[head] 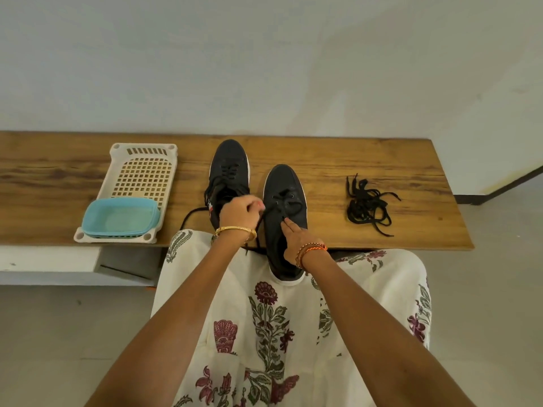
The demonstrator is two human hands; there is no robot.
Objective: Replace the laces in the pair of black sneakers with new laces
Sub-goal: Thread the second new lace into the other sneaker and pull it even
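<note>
Bare forearms reach over a floral-printed lap toward a wooden counter set against a plain white wall, grey floor beneath. Left hand pinches a black lace drawn up from the right sneaker, whose heel overhangs the counter edge onto the lap; right hand rests straight-fingered on that shoe's tongue. Left sneaker stands just beside it, laced. Loose black laces lie tangled well apart to the right. At left, a blue tub sits in a cream basket.
</note>
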